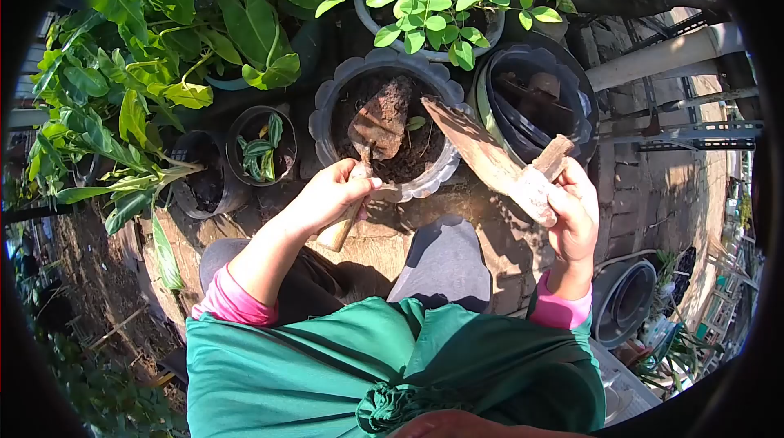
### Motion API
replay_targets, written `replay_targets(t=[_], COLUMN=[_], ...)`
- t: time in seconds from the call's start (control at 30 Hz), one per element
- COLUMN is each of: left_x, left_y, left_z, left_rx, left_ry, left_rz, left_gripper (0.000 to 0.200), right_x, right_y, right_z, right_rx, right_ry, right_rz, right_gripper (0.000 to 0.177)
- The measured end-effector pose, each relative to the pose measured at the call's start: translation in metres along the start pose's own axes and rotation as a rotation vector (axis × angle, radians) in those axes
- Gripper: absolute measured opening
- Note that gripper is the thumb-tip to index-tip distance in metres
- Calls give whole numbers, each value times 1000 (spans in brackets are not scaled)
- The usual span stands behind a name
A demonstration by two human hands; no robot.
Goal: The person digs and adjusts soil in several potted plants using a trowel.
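Observation:
My left hand (339, 193) is closed around a small trowel (382, 123), whose wooden handle (336, 234) sticks out below my fingers. The trowel's soil-caked blade is over the dark earth in a grey pot with a scalloped rim (325, 111). Gripped in my right hand (574, 213) is a flat, pointed brown piece that looks like wood (469, 140), with a whitish rough lump (532, 195) and a short brown stub at its near end. Its tip reaches over the scalloped pot's right rim. I cannot tell whether these parts are one piece.
Beside the scalloped pot, nested black pots (535, 103) hold dark chunks. Behind it grows a leafy plant (433, 5) in a round pot. Smaller pots stand left, one with striped leaves (260, 148), near large-leaved plants (245, 21). Round basins (625, 299) lie at the right on paving.

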State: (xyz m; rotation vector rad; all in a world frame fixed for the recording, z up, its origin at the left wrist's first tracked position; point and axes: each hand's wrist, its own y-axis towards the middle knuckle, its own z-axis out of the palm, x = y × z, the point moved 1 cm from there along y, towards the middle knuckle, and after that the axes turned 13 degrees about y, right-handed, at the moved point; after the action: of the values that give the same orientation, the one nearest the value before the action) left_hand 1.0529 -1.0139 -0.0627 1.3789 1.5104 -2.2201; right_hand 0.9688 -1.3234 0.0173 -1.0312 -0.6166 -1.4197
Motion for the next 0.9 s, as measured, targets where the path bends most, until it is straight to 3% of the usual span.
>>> replay_targets(t=[0.1, 0.23, 0.37, 0.57, 0.9], left_x=[10, 19, 25, 6, 27], left_y=[-1, -5, -8, -21, -13], left_z=[3, 8, 9, 10, 4], left_rx=[-20, -4, 24, -95, -111], left_ry=[9, -46, 37, 274, 279], left_rz=[28, 52, 77, -37, 0], left_gripper=[27, 26, 37, 29, 18], right_x=[-38, -64, -95, -111, -109], right_y=[1, -2, -6, 10, 29], right_z=[26, 62, 73, 73, 70], right_rx=[76, 76, 76, 18, -68], right_ry=[19, -30, -261, -151, -400], right_rz=[98, 154, 59, 29, -150], right_gripper=[29, 28, 32, 32, 25])
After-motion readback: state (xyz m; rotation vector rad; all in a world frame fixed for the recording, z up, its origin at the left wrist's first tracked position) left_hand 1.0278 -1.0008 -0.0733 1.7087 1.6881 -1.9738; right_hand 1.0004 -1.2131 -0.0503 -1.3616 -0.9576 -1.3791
